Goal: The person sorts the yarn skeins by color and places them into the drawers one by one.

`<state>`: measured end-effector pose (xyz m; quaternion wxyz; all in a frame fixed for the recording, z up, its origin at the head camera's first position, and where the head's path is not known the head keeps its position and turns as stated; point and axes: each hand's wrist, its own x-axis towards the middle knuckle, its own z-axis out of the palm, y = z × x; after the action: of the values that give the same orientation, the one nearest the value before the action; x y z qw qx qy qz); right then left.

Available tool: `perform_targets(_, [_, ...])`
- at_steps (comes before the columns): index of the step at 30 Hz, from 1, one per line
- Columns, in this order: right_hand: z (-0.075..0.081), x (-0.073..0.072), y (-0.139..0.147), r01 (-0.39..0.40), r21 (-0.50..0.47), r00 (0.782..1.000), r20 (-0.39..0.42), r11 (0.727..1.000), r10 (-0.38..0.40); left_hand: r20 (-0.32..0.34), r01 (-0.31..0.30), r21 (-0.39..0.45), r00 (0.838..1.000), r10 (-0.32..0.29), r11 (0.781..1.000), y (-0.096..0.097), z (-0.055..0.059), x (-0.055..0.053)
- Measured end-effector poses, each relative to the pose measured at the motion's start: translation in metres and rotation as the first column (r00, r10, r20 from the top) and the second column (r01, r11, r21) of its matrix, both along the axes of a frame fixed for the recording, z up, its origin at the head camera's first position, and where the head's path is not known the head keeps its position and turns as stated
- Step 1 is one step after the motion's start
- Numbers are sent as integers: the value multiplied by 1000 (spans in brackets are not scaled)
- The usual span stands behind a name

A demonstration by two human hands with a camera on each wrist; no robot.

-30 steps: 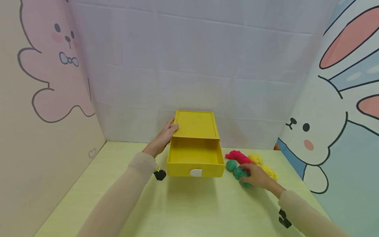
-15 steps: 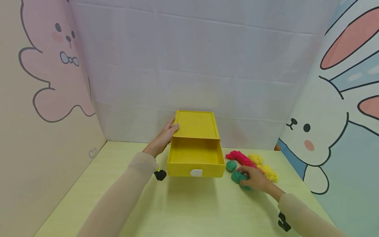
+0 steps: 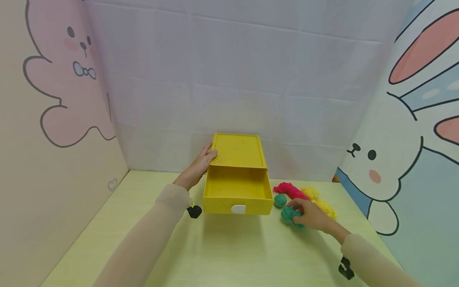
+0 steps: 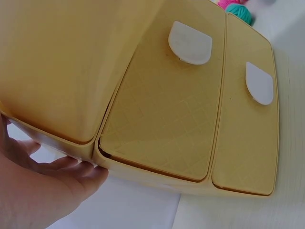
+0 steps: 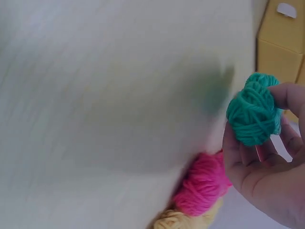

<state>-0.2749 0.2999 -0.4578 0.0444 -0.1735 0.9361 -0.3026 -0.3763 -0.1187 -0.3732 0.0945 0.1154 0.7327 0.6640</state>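
Observation:
My right hand [image 3: 310,215] grips a green ball of yarn [image 3: 288,215] between thumb and fingers. In the right wrist view, this green yarn looks like lumps pressed together, with a shadow on the table beside it. A smaller green yarn ball [image 3: 280,200] lies just behind it, near the cabinet. Over at the yellow drawer cabinet [image 3: 238,149], my left hand [image 3: 197,169] rests against the left side, its thumb on the top edge. The cabinet's top drawer [image 3: 238,205] is pulled out and has nothing in it.
Behind the right hand lie a pink yarn skein [image 3: 290,190] and yellow yarn [image 3: 325,209]. Two closed lower drawers with white handles [image 4: 190,43] show in the left wrist view. A white cloth wall [image 3: 229,79] stands right behind the cabinet.
The right hand's fingers have moved from reaching over the green yarn to gripping it, and the green lumps now sit closer together. The left hand and the cabinet stay in place.

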Motion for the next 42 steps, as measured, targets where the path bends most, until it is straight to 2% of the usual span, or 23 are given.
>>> perform_targets(5, [23, 1, -4, 6, -41, 1000, 2, 999, -6, 1, -1, -8, 1000, 1, 1000, 0, 1, 1])
perform_targets(12, [73, 6, -16, -58, -116, 998, -29, 992, 55, -1, 4, -10, 1000, -4, 1000, 0, -1, -1])
perform_targets(18, [115, 6, -27, -83, -125, 994, -86, 989, 73, 0, 9, -5, 1000, -9, 1000, 0, 0, -1])
perform_targets(24, [152, 3, -47, -74, -121, 993, -101, 990, 62, 2, 18, 0, 1000, -18, 1000, -2, 0, -1])
perform_targets(32, [171, -1, -85, -137, -56, 983, -134, 989, 128, 0, 16, 1, 1000, -16, 1000, 0, 0, -1])
perform_targets(38, [178, -3, -118, -202, -32, 967, -167, 979, 194, -4, 21, 9, 1000, -21, 1000, 1, 0, -1])
perform_targets(42, [177, -8, -134, -240, 0, 953, -191, 971, 236, -5, 19, 12, 1000, -19, 1000, 1, 1, 0])
